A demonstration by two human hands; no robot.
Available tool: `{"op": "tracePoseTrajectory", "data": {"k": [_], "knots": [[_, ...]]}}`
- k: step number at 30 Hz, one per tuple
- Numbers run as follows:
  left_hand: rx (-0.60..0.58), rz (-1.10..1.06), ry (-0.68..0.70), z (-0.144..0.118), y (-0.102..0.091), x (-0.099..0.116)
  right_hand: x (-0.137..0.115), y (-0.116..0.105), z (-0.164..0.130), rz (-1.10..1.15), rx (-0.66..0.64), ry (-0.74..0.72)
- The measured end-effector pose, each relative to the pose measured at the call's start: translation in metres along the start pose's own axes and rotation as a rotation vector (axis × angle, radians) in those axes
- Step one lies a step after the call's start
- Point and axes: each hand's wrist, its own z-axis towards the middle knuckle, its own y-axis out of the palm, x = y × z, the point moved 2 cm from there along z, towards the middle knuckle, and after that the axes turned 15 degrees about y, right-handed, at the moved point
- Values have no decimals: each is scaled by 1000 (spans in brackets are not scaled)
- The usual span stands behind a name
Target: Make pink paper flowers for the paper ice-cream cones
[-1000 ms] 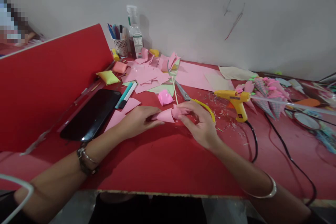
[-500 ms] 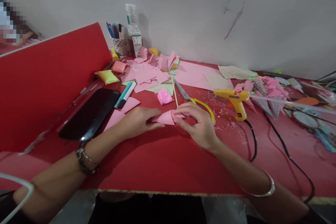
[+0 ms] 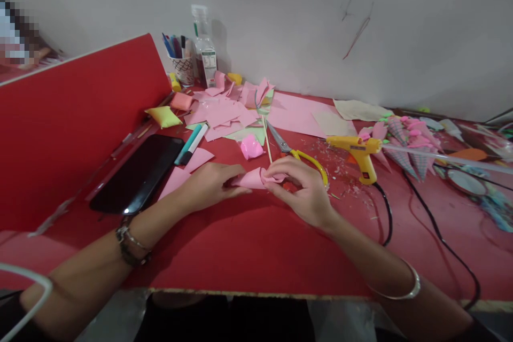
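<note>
A piece of pink paper (image 3: 253, 177), rolled toward a cone, is held between my two hands just above the red table. My left hand (image 3: 212, 184) pinches its narrow left end between thumb and fingers. At the wider right end, my right hand (image 3: 302, 187) grips the curled edge, with the fingertips partly hiding the overlap. Just beyond the paper lie a thin wooden stick (image 3: 266, 139) and a pair of yellow-handled scissors (image 3: 310, 163). A bright pink packet (image 3: 251, 147) rests behind my hands.
A black phone (image 3: 138, 173) and two markers (image 3: 192, 144) lie at left, below an upright red board (image 3: 80, 128). Pink paper scraps (image 3: 220, 112) spread toward the wall. At right are a yellow glue gun (image 3: 356, 152) with a black cord and several finished cones (image 3: 401, 144).
The rolled paper has turned slightly and its right edge curls more tightly under my right fingers. Both hands stay in nearly the same place.
</note>
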Motion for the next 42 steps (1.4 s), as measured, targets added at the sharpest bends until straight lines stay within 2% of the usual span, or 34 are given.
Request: {"op": "tracePoseTrajectory", "data": {"k": [11, 27, 32, 38, 42], "knots": [[-14, 97, 50, -3, 0, -1, -1, -2, 1, -18, -96, -60], [-11, 132, 58, -4, 1, -2, -1, -1, -1, -82, -46, -121], [34, 214, 123, -5, 0, -1, 1, -1, -1, -67, -64, -87], [114, 481, 274, -5, -4, 3, 2, 0, -1, -95, -63, -87], [142, 457, 258, -4, -5, 2, 2, -1, -1, -122, -32, -104]]}}
